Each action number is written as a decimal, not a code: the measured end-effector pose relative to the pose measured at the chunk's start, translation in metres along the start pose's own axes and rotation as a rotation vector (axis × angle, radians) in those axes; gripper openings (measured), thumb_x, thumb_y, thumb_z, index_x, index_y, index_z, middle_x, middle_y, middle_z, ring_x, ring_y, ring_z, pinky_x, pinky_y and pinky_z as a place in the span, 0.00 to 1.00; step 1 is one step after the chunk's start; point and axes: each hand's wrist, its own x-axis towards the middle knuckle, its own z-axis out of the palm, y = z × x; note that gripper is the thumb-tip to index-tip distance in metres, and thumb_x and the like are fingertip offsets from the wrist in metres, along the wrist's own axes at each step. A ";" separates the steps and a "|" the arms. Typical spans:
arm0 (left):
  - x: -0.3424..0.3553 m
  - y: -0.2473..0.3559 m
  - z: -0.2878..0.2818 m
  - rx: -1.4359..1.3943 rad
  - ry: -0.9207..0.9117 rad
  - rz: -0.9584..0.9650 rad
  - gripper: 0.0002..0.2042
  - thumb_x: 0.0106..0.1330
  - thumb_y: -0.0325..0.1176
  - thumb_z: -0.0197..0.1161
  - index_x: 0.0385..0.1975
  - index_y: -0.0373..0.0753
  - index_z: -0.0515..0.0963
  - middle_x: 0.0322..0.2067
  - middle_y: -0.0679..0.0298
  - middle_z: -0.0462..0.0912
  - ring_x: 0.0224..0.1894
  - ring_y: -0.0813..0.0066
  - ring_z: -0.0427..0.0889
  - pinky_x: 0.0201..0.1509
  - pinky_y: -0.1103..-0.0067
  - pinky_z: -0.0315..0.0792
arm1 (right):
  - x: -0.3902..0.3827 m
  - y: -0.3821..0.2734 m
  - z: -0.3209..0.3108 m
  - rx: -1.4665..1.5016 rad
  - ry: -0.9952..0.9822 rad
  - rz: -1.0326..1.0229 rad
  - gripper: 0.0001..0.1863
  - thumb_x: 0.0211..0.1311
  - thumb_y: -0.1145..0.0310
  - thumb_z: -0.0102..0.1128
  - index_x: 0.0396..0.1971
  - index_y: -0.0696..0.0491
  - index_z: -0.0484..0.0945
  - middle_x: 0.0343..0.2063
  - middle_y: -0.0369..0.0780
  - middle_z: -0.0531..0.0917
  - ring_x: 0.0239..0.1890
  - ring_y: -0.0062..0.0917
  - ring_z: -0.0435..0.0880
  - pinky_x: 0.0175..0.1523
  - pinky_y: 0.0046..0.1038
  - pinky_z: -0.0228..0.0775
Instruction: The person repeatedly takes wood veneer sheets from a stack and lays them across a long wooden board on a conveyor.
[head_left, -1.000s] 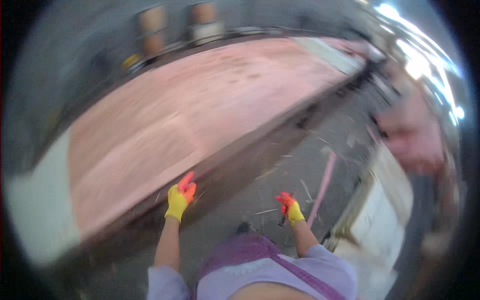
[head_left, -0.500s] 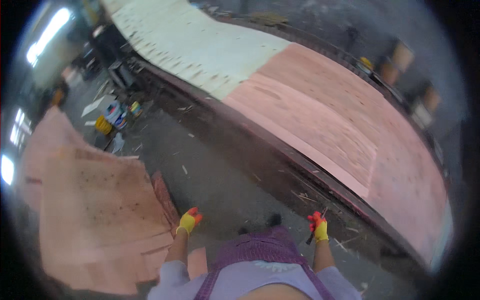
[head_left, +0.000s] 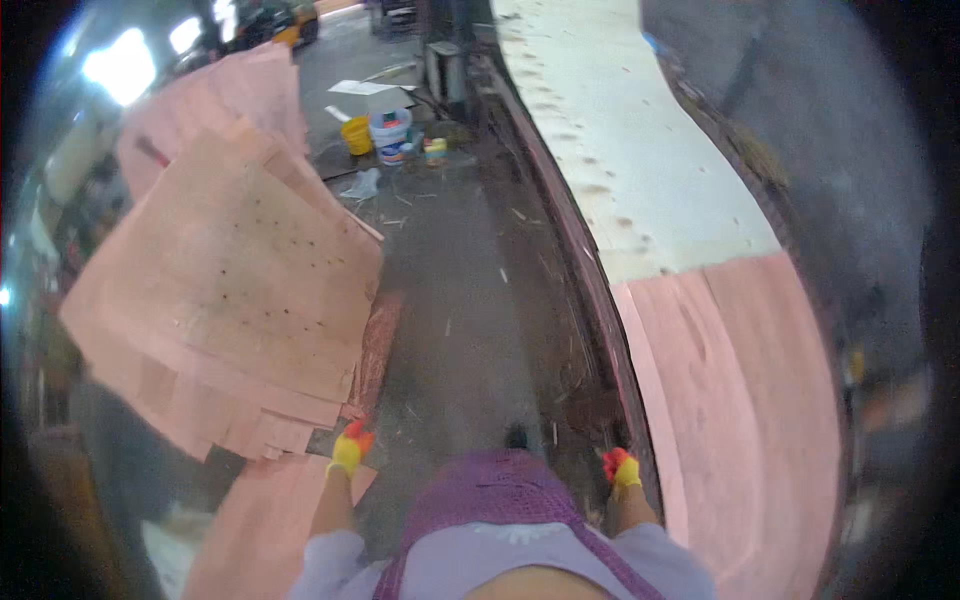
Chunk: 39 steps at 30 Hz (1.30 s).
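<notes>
My left hand [head_left: 350, 447], in a yellow glove with red-orange fingers, hangs beside the veneer stack with its fingers loosely apart and nothing visible in it. My right hand [head_left: 620, 467], gloved the same way, is closed around a slim dark tool near the edge of the long bench. Only a bit of that tool shows and its kind is unclear. Pinkish wood veneer sheets [head_left: 740, 400] cover the near part of the bench at my right. A pale sheet [head_left: 640, 170] with brown spots covers the far part.
A large, uneven stack of veneer sheets [head_left: 250, 270] lies at the left, with another sheet [head_left: 260, 520] nearer me. Farther ahead stand a yellow bucket [head_left: 356, 136], a white tub [head_left: 390, 135] and a small can [head_left: 435, 151]. Wood scraps litter the dark floor [head_left: 450, 270] between stack and bench.
My view has swung left, so the bench now runs ahead along my right side. Both hands stay low at my sides; the right one is now closer to the bench edge.
</notes>
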 end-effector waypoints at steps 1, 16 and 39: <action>-0.012 0.038 0.031 0.127 0.007 -0.169 0.28 0.53 0.35 0.64 0.53 0.34 0.65 0.40 0.59 0.76 0.38 0.75 0.75 0.44 0.79 0.70 | 0.004 -0.036 0.009 -0.110 0.013 -0.062 0.07 0.53 0.64 0.54 0.28 0.51 0.73 0.18 0.38 0.78 0.10 0.20 0.70 0.12 0.20 0.59; 0.025 0.152 -0.101 -0.385 0.606 -0.556 0.35 0.50 0.44 0.62 0.60 0.54 0.56 0.43 0.70 0.74 0.44 0.73 0.70 0.40 0.67 0.64 | 0.026 -0.144 0.300 -0.759 -0.462 -0.062 0.20 0.55 0.56 0.56 0.44 0.50 0.68 0.27 0.42 0.80 0.11 0.20 0.71 0.11 0.20 0.58; 0.350 0.293 -0.590 0.310 1.494 0.135 0.38 0.41 0.42 0.70 0.56 0.43 0.64 0.55 0.55 0.66 0.57 0.57 0.64 0.58 0.70 0.61 | 0.037 -0.081 0.347 -0.875 -0.099 0.241 0.22 0.63 0.48 0.40 0.40 0.51 0.73 0.28 0.38 0.78 0.18 0.25 0.72 0.16 0.23 0.57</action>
